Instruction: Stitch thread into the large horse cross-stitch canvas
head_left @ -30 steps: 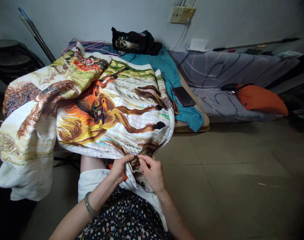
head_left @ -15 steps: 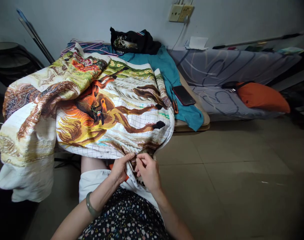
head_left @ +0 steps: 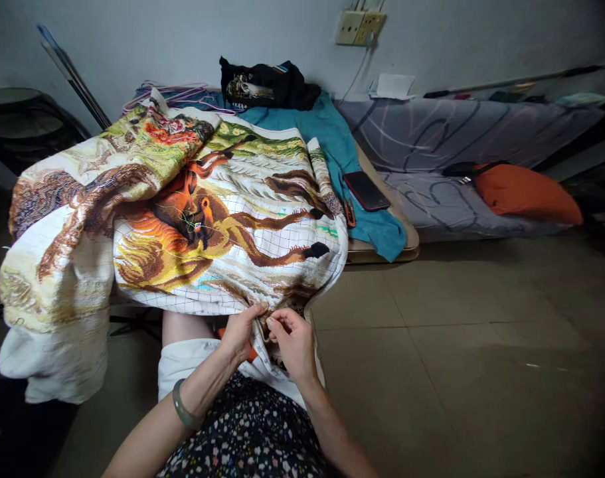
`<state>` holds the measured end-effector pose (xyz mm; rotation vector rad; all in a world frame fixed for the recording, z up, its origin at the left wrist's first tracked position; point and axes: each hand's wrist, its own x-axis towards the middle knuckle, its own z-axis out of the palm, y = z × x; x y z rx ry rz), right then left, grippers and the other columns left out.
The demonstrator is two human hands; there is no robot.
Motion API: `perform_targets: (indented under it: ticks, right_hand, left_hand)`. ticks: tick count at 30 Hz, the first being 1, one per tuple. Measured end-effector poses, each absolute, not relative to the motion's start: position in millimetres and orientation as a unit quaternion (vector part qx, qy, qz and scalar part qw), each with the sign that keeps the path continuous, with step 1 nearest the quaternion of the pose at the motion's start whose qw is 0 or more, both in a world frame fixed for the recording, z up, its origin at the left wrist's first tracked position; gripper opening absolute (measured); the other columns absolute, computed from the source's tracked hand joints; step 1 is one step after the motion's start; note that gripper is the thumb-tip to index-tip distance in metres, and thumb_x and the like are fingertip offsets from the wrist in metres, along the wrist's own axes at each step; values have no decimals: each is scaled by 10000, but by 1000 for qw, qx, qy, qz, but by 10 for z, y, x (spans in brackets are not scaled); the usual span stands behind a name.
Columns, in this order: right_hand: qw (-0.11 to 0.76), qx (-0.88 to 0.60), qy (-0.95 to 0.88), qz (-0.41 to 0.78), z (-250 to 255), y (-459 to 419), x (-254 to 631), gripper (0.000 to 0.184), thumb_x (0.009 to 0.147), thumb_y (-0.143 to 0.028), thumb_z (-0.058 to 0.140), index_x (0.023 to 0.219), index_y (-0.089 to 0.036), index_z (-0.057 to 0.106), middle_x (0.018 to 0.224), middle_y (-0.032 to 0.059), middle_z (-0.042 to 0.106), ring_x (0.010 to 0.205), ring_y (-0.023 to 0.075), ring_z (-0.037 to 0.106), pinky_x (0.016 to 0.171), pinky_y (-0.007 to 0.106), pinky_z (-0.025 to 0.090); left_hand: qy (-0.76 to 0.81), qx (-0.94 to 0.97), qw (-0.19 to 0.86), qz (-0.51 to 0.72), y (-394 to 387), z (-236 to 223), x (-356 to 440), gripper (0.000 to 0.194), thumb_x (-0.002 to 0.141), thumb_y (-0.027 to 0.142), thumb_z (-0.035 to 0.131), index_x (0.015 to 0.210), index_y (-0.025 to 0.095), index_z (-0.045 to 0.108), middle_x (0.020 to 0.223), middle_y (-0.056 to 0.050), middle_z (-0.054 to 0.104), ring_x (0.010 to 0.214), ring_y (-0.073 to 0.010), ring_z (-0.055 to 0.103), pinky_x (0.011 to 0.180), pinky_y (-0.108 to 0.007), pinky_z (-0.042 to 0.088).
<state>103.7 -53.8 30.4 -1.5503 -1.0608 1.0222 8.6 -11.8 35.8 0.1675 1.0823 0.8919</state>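
Observation:
A large cross-stitch cloth (head_left: 269, 229) with horse figures and a printed grid spreads in front of me, its near edge over my lap. My left hand (head_left: 240, 333) grips that near edge, thumb on top and the fingers partly hidden beneath the fabric. Just to its right, my right hand (head_left: 296, 345) has thumb and forefinger pinched together close against the cloth. Whatever sits in this pinch is too small to make out. Loose light-coloured thread (head_left: 184, 216) lies on the stitched horse in the middle.
Beyond the cloth are a black printed bag (head_left: 272, 85), purple hangers (head_left: 182, 93) and a teal cloth (head_left: 327, 133). A phone (head_left: 366, 190) and small orange-handled snips (head_left: 349, 214) lie to the right. An orange cushion (head_left: 526, 191) rests on the covered sofa (head_left: 422, 206).
My right hand has shifted slightly, its pinched fingertips now nearer the cloth by my left thumb. My left hand keeps its grip, and the whole view has moved a little.

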Motion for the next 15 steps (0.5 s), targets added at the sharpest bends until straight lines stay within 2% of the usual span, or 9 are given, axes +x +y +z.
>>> perform_targets:
  ticks: [8, 15]
  right_hand:
    - [480, -658, -466, 346, 267, -548, 1014, 145, 797, -255, 535, 712, -158, 599, 613, 7, 583, 550, 126, 543, 533, 216, 445]
    - [510, -653, -405, 387, 287, -520, 1007, 148, 780, -290, 576, 725, -152, 576, 597, 4, 582, 516, 129, 563, 488, 217, 476]
  left_hand:
    - [496, 60, 765, 406, -115, 376, 88, 214, 523, 227, 733, 643, 101, 608, 514, -10, 599, 425, -134, 520, 423, -281, 440]
    - [487, 64, 769, 409, -133, 349, 80, 212, 541, 230, 744, 636, 99, 605, 495, -8, 596, 404, -122, 514, 418, -254, 416]
